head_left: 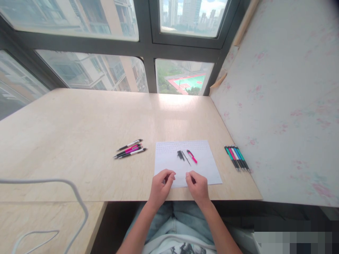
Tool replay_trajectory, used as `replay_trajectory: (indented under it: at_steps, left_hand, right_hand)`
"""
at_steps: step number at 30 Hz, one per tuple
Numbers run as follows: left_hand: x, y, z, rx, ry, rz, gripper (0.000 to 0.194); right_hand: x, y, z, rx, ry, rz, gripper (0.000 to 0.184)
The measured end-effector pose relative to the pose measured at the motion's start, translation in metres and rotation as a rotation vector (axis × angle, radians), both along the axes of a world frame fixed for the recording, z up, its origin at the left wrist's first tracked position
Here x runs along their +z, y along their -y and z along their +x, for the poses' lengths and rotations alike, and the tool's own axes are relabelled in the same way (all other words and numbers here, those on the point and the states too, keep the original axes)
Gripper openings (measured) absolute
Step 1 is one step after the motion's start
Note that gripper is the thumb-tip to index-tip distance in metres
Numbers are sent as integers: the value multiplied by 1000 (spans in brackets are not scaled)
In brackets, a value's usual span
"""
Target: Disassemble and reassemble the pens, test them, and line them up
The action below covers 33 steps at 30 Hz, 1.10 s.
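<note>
My left hand [162,184] rests over the lower edge of a white sheet of paper [164,158], its fingers curled into a loose fist with nothing showing in it. Beside it, a small gap away, my right hand [197,183] is curled the same way, nothing visible inside. Just beyond the hands, parts of a pen lie on the paper: a pink pen barrel [192,156] with a black end, a thin refill [186,158], and several small black pieces [180,155]. Lines of faint writing run across the paper's top.
Left of the paper lies a loose group of pens [129,149], white, pink and purple with black. A row of pens [236,158] in teal, pink, white and blue lies at the right, near the wall [278,123]. A white cable [76,192] loops at the lower left.
</note>
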<state>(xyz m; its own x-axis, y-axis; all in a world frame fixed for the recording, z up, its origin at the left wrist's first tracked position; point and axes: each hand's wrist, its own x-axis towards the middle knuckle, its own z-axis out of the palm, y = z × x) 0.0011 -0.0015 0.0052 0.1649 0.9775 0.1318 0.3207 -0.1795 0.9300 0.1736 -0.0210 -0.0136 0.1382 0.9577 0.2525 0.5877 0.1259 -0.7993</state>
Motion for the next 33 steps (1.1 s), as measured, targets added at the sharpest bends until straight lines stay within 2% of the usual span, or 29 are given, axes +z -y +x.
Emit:
replay_trajectory:
  at_steps: [7, 9, 13, 17, 23, 26, 28, 31, 33]
  left_hand:
    - [1, -1, 0, 8, 37, -22, 25]
    - [1, -1, 0, 14, 44, -26, 25]
    - [2, 0, 0, 18, 61, -32, 25]
    - [2, 0, 0, 15, 65, -35, 24]
    - [2, 0, -1, 6, 81, -17, 24]
    - [2, 0, -2, 2, 91, -20, 25]
    - [2, 1, -2, 3, 97, -24, 25]
    - [4, 2, -2, 10, 108, -32, 22]
    - [5, 2, -1, 12, 116, -39, 22]
  right_hand:
    - [3, 1, 2, 14, -57, -29, 37]
    - [5, -2, 8, -47, -70, -12, 31]
    - [5, -20, 27, -192, 183, 84, 22]
    - [1, -37, 41, -215, 421, 27, 26]
    - [-4, -45, 44, -206, 511, -42, 21]
    - [-1, -45, 45, -225, 445, -47, 21]
    - [5, -42, 44, -250, 323, -61, 22]
    - [18, -34, 35, -256, 2, -137, 25]
    - [27, -26, 23, -186, -244, -204, 28]
